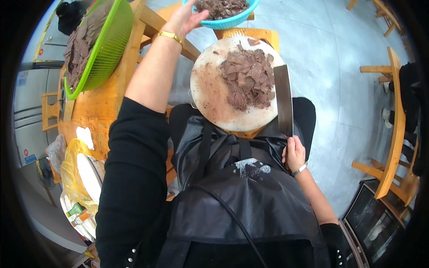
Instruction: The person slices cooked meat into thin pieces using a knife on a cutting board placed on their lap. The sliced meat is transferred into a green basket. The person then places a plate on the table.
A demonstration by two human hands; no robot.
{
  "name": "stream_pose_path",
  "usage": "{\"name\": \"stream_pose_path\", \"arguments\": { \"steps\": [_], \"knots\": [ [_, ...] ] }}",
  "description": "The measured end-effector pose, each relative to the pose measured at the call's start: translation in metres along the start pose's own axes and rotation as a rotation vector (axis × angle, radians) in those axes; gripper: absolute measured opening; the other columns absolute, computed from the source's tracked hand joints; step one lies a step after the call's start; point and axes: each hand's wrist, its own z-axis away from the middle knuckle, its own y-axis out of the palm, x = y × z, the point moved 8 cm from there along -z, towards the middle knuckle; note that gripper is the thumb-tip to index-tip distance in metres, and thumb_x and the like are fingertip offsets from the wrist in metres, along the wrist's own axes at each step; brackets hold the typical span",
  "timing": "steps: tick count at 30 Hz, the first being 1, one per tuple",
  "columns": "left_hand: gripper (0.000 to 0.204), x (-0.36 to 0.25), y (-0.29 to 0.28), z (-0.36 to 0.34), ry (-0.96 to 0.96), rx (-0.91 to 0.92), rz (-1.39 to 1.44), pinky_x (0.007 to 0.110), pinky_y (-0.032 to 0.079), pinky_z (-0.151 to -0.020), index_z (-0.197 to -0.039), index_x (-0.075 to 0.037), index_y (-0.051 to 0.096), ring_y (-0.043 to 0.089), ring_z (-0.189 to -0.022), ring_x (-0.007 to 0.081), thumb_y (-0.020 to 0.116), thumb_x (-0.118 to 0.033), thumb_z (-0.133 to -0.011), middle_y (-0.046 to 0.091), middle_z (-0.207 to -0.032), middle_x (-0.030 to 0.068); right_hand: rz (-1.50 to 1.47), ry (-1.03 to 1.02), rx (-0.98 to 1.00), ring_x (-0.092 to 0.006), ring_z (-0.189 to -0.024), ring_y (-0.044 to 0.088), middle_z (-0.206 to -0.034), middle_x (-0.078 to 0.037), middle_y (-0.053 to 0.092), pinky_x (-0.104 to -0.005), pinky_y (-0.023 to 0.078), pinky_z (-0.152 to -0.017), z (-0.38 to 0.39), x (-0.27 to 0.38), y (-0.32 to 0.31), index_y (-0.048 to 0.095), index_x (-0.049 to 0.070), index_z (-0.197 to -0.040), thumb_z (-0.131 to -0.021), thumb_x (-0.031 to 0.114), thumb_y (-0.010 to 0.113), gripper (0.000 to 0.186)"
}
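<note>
My right hand [295, 154] grips a cleaver [284, 98] by its handle. Its broad blade points away from me along the right edge of a round white chopping board [208, 85]. On that board lies a heap of thin, dark brown slices [248, 78], perhaps cooked meat. My left hand [185, 20] reaches to the far side, over the left rim of a light blue plastic basket [230, 20]. Thumb and fingers there are spread apart, and some fingertips leave the frame. More dark brown slices [221, 6] fill the basket.
At left, a green basket [105, 53] with larger brown pieces stands on a wooden table [91, 109]. Nearer are a yellow plastic bag [76, 165] and white plates [89, 176]. A wooden chair [393, 125] and another person's legs are at right.
</note>
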Motion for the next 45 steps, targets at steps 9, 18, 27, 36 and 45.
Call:
{"name": "stream_pose_path", "arguments": {
  "steps": [9,18,27,36,45],
  "knots": [
    [0.021,0.182,0.052,0.155,0.015,0.504,-1.602,0.036,0.05,-0.078,-0.092,-0.006,0.068,0.065,-0.084,0.0251,0.067,-0.024,-0.081,0.068,-0.089,0.0142,-0.069,-0.015,0.017,-0.0093,-0.04,0.05,-0.054,-0.003,0.053,-0.0241,0.038,-0.039,-0.001,-0.009,-0.007,0.056,0.003,-0.104,-0.099,0.029,0.043,0.03],
    [0.011,0.201,0.014,0.24,0.545,0.428,-1.517,0.036,0.048,-0.078,-0.085,-0.007,0.06,0.057,-0.087,0.0283,0.065,-0.007,-0.075,0.058,-0.09,0.0089,-0.069,-0.05,0.022,-0.0096,-0.04,0.05,-0.053,-0.003,0.053,-0.0242,0.038,-0.04,0.001,-0.005,-0.006,0.055,0.002,-0.101,-0.099,0.03,0.042,0.031],
    [0.019,0.204,0.031,0.209,0.453,0.162,-1.48,0.036,0.048,-0.079,-0.092,-0.003,0.062,0.058,-0.088,0.0311,0.069,-0.013,-0.077,0.058,-0.091,0.0136,-0.044,-0.065,0.031,-0.0098,-0.04,0.05,-0.054,-0.003,0.053,-0.0246,0.039,-0.041,0.0,-0.005,-0.004,0.056,0.002,-0.101,-0.099,0.031,0.042,0.032],
    [0.018,0.22,-0.006,0.234,-0.053,0.328,-1.065,0.023,0.049,-0.067,-0.081,-0.005,0.057,0.059,-0.072,0.0087,0.074,-0.003,-0.076,0.061,-0.077,-0.0005,-0.176,-0.023,0.011,-0.0084,-0.039,0.047,-0.054,-0.002,0.051,-0.0232,0.037,-0.039,-0.002,-0.011,-0.007,0.056,0.002,-0.103,-0.099,0.03,0.043,0.031],
    [0.015,0.206,-0.032,0.225,-0.129,0.053,-0.203,0.027,0.049,-0.08,-0.105,-0.006,0.06,0.059,-0.089,0.0091,0.061,-0.01,-0.09,0.063,-0.095,0.001,-0.188,-0.006,0.015,-0.008,-0.04,0.046,-0.055,-0.002,0.051,-0.0228,0.037,-0.039,-0.002,-0.01,-0.005,0.055,0.001,-0.103,-0.099,0.031,0.042,0.032]
  ]
}}
